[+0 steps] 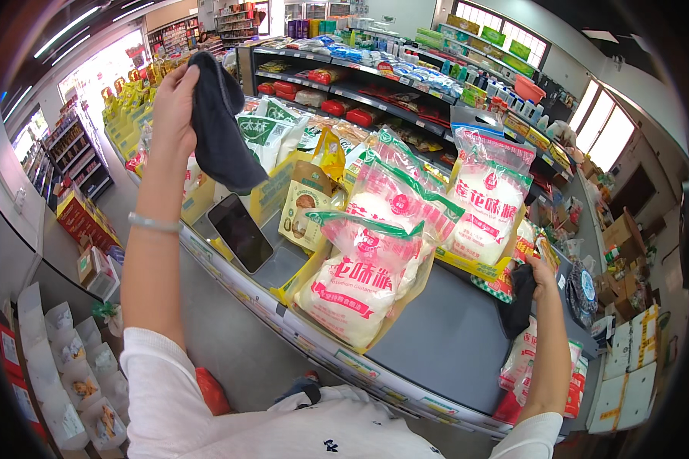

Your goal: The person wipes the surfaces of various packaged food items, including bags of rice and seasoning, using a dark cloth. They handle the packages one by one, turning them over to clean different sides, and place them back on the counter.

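My left hand [175, 109] is raised over the shelf top, pinching a dark cloth [221, 126] that hangs down from the fingers. Lower on the right, my right hand [544, 275] grips a second black cloth [518, 301]. Behind that hand a plastic bag of white granules [488, 201] stands in a yellow-edged carton. Between my hands, more bags of white granules with red print [347, 287] fill another yellow carton. A smartphone [240, 232] lies screen up on the grey shelf, beside a brown-and-cream food pouch [305, 206].
The grey shelf top [436, 344] runs in front of me, with a price-tag rail along its edge. Red-and-white packets [519, 356] lie at its right end. White foam boxes [623, 373] stand at far right. Partitioned white bins [86, 373] are at lower left.
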Action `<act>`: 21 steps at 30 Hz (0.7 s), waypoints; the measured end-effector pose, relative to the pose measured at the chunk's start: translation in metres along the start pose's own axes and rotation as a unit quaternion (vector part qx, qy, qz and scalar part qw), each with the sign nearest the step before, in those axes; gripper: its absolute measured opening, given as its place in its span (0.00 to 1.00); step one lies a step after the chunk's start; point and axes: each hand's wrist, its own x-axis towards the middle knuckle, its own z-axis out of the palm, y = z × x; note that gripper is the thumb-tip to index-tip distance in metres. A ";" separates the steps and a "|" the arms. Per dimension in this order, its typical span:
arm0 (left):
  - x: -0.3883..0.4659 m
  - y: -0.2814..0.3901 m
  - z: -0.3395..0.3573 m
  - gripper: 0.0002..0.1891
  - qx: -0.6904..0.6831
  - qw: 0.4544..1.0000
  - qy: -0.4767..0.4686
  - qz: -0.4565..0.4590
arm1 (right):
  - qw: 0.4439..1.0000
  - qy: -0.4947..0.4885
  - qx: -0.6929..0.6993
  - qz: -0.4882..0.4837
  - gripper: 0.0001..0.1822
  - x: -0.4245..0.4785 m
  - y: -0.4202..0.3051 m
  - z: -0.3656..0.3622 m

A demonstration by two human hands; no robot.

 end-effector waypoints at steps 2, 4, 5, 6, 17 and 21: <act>0.036 -0.025 -0.023 0.11 0.050 0.998 -0.023 0.034 | 0.999 -0.028 -0.018 -0.037 0.09 -0.003 -0.003 0.008; 0.042 -0.047 -0.016 0.12 0.078 0.995 -0.058 0.016 | 0.995 -0.026 -0.043 -0.083 0.07 -0.004 -0.007 0.001; 0.044 -0.055 -0.014 0.12 0.093 0.993 -0.076 0.009 | 0.992 -0.022 -0.059 -0.108 0.07 -0.003 -0.007 0.002; 0.044 -0.069 -0.014 0.15 0.132 0.983 -0.120 -0.032 | 0.988 -0.010 -0.078 -0.133 0.06 -0.003 -0.007 -0.003; -0.132 -0.047 0.045 0.16 0.438 0.819 -0.302 0.215 | 0.894 0.124 -0.239 -0.359 0.15 -0.028 -0.008 0.035; -0.213 -0.035 0.071 0.25 0.455 0.716 -0.446 0.284 | 0.792 0.225 -0.348 -0.450 0.15 -0.054 -0.011 0.044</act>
